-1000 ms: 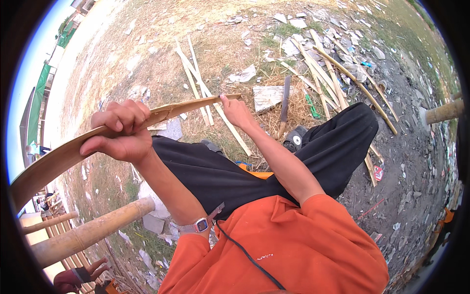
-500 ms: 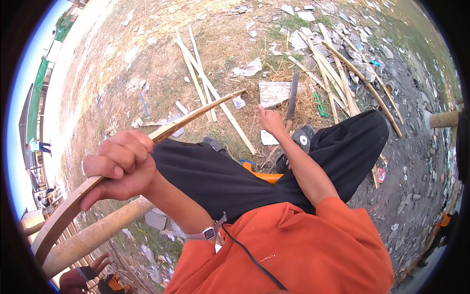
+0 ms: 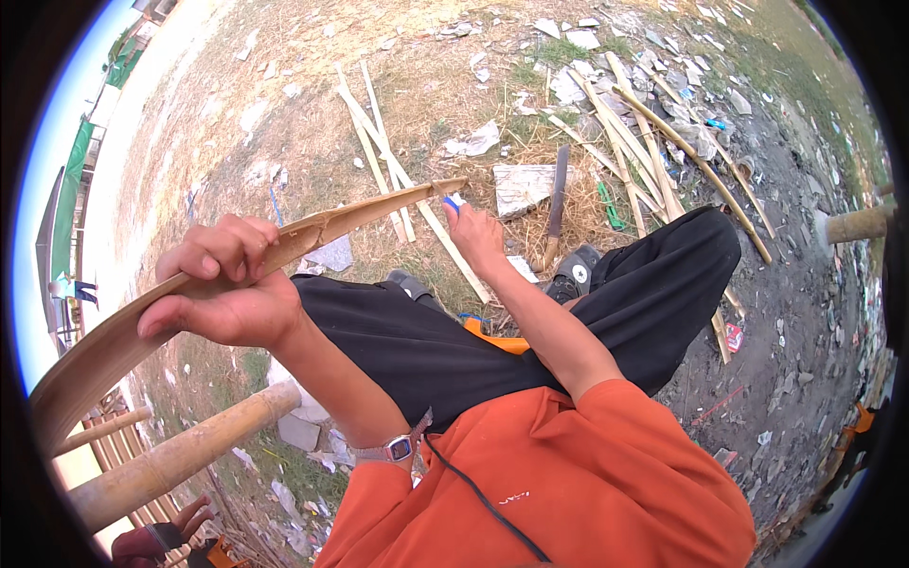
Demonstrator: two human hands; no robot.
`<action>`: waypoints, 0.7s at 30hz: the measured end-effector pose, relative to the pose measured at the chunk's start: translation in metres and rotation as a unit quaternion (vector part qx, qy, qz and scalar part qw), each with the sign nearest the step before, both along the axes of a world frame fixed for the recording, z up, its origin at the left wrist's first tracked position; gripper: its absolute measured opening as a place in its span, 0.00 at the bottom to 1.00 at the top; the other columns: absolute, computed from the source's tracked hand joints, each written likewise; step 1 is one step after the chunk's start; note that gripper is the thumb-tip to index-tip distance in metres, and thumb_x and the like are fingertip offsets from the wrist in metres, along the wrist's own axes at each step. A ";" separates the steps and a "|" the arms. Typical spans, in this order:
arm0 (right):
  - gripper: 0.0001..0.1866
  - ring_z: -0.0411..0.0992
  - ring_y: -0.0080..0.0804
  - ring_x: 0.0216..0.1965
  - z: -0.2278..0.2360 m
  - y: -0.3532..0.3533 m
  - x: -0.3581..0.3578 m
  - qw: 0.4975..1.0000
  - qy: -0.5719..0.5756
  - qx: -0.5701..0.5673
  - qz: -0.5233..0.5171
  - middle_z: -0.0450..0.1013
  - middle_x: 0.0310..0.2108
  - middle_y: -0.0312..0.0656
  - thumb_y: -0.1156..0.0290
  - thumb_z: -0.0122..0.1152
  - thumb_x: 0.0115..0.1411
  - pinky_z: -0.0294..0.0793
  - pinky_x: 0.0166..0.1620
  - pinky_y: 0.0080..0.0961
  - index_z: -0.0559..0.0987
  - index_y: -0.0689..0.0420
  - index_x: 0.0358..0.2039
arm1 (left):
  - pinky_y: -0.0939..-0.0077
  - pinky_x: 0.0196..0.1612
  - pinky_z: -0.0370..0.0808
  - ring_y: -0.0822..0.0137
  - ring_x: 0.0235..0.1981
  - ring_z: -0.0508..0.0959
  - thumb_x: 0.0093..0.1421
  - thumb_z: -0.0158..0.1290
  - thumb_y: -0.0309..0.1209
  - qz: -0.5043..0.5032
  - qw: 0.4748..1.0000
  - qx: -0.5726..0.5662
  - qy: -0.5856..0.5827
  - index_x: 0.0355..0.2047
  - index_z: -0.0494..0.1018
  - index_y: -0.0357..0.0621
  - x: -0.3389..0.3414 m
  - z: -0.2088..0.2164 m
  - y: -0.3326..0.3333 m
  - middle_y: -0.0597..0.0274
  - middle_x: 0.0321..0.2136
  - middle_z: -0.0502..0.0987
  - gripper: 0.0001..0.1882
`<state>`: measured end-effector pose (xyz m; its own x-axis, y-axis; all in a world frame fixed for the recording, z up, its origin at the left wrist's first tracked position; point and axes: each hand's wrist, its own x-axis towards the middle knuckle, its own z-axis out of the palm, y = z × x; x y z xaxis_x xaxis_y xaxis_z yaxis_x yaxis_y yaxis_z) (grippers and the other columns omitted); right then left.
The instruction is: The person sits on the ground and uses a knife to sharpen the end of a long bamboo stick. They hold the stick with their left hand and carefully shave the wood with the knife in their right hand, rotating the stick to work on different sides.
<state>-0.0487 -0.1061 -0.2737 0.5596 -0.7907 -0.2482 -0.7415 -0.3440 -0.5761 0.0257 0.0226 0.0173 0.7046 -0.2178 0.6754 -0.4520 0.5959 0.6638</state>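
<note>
My left hand is closed around a long split bamboo strip, thumb below and fingers over its upper edge. The strip slants from the lower left up toward the middle, its hollow inner face showing. Near its narrow far end is my right hand, with fingers curled together. A small blue and white thing shows at those fingertips; whether it is held or lies behind them is unclear. Beyond the right hand, a machete leans beside a pale flat block on the ground.
Several bamboo strips lie in a pile at the far right, others at the far left. A thick bamboo pole runs along my left side. Another person's hand shows at the lower left. Litter and stones cover the ground.
My left hand has turned the strip so its hollow face shows more, and its grip has loosened somewhat. My right hand has moved left to near the strip's tip.
</note>
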 end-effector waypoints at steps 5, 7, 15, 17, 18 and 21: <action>0.29 0.74 0.51 0.40 -0.066 -0.081 -0.062 0.978 0.197 0.063 0.026 0.75 0.37 0.56 0.49 0.38 0.64 0.74 0.38 0.43 0.78 0.64 0.36 | 0.75 0.14 0.56 0.73 0.09 0.51 0.56 0.27 0.67 -0.063 0.996 0.031 -0.054 0.20 0.56 0.46 -0.023 -0.001 -0.003 0.67 0.10 0.53 0.34; 0.31 0.72 0.52 0.43 -0.049 -0.085 -0.070 0.987 0.151 0.059 -0.004 0.73 0.40 0.57 0.47 0.36 0.63 0.72 0.42 0.43 0.77 0.65 0.37 | 0.74 0.13 0.58 0.73 0.09 0.52 0.57 0.26 0.67 -0.051 0.998 0.007 -0.039 0.21 0.56 0.46 -0.023 -0.007 0.003 0.67 0.10 0.53 0.34; 0.28 0.69 0.58 0.35 0.114 0.002 -0.053 0.946 -0.229 0.204 0.102 0.71 0.28 0.61 0.51 0.32 0.66 0.64 0.40 0.47 0.70 0.65 0.30 | 0.73 0.10 0.58 0.70 0.08 0.58 0.56 0.32 0.66 -0.283 0.951 -0.029 -0.120 0.20 0.58 0.42 -0.012 -0.011 0.005 0.64 0.10 0.58 0.35; 0.23 0.67 0.62 0.29 0.174 0.036 -0.062 0.913 -0.329 0.204 0.133 0.69 0.23 0.60 0.55 0.37 0.66 0.64 0.33 0.48 0.70 0.63 0.29 | 0.73 0.10 0.60 0.69 0.07 0.60 0.56 0.33 0.66 -0.322 0.936 -0.032 -0.140 0.19 0.58 0.41 -0.009 -0.011 0.009 0.64 0.10 0.59 0.35; 0.22 0.67 0.63 0.28 0.195 0.046 -0.069 0.907 -0.340 0.203 0.142 0.69 0.22 0.60 0.57 0.38 0.66 0.64 0.32 0.49 0.70 0.63 0.28 | 0.73 0.10 0.61 0.69 0.07 0.61 0.56 0.34 0.66 -0.327 0.934 -0.038 -0.138 0.18 0.59 0.41 -0.010 -0.010 0.010 0.64 0.10 0.60 0.35; 0.20 0.67 0.62 0.25 0.196 0.061 -0.076 0.934 -0.294 0.173 0.104 0.68 0.19 0.60 0.59 0.39 0.66 0.63 0.29 0.50 0.70 0.63 0.27 | 0.79 0.09 0.54 0.73 0.07 0.55 0.56 0.34 0.66 -0.323 0.932 -0.021 -0.166 0.19 0.57 0.46 -0.011 -0.009 0.009 0.67 0.09 0.56 0.33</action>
